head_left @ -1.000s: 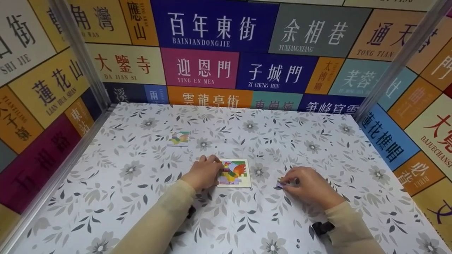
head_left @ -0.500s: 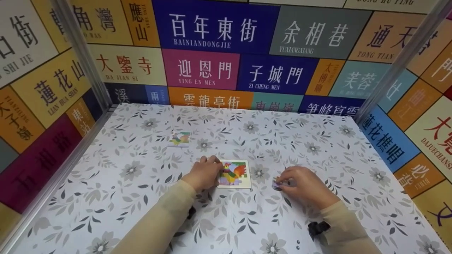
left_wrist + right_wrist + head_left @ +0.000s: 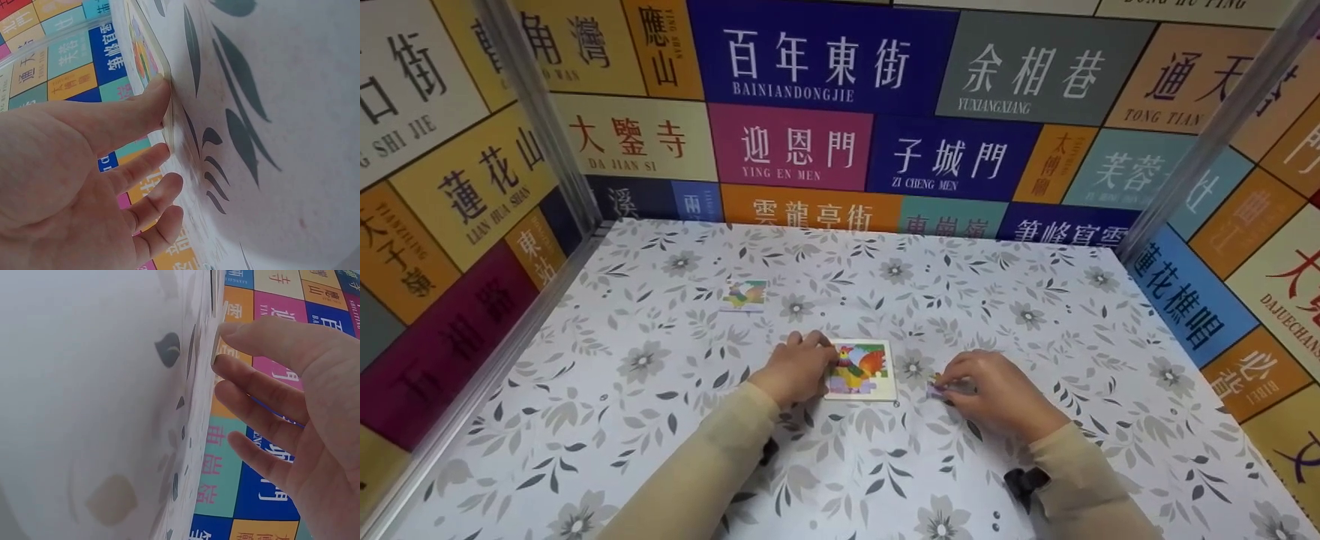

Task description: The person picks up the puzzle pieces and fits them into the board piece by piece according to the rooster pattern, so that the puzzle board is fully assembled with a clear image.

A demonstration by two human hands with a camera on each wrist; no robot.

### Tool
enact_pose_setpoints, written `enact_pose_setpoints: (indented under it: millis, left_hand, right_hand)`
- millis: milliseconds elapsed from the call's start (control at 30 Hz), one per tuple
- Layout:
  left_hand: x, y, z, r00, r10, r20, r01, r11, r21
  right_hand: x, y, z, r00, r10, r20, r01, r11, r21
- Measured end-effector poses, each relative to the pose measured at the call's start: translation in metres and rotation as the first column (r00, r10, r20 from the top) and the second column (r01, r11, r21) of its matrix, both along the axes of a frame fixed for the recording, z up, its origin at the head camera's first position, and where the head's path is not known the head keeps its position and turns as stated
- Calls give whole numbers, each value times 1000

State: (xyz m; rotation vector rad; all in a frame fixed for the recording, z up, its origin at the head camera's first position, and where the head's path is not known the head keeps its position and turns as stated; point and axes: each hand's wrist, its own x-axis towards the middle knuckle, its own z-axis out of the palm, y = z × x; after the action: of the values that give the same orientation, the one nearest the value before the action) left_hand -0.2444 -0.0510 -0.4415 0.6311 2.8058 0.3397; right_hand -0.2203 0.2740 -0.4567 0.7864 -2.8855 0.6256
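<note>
A small jigsaw puzzle (image 3: 856,367) in a cream frame lies mid-table in the head view, showing a colourful rooster with a pale gap at its lower right. My left hand (image 3: 796,369) grips its left edge, and the left wrist view shows the thumb on the frame (image 3: 169,90) near a corner. To the right of the puzzle, apart from it, my right hand (image 3: 997,394) pinches a small purplish puzzle piece (image 3: 934,388) just over the cloth. The right wrist view shows this piece (image 3: 216,344) edge-on between thumb and index finger; its printed face is hidden there.
A flat rooster picture (image 3: 745,295) lies farther back on the left. The table wears a white cloth (image 3: 645,450) with grey flowers and leaves. Panels of coloured street-name signs (image 3: 825,60) rise at the back and both sides, with clear posts (image 3: 1192,142) at the corners.
My right hand has slid left toward the puzzle, carrying the pinched piece. The left hand keeps its grip on the frame, and the puzzle stays almost in place.
</note>
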Motion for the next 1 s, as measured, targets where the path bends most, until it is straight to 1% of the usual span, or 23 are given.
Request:
enact_pose_setpoints:
  millis: [67,267,433,500,700,1000]
  left_hand:
    - [0,0,0,1000,4,6,-4,1000,3]
    - [0,0,1,1000,11,24,-12,1000,19]
    - [1,0,-1,1000,9,1,-9,999,40]
    - [2,0,-2,1000,-1,-10,1,999,46]
    - [2,0,-3,1000,0,3,0,999,50]
    - [1,-2,-1,1000,3,11,-4,999,46]
  right_hand:
    - [0,-2,0,1000,12,3,-12,1000,3]
    - [-3,-6,0,997,69,-39,-69,998,7]
    - [-5,-11,0,990,116,-76,-116,993,2]
    - [-5,-12,-1,990,117,-73,-117,993,6]
    - [-4,-16,0,994,101,-42,-101,995,8]
    - [-7,-23,-2,987,128,-99,-126,992,23]
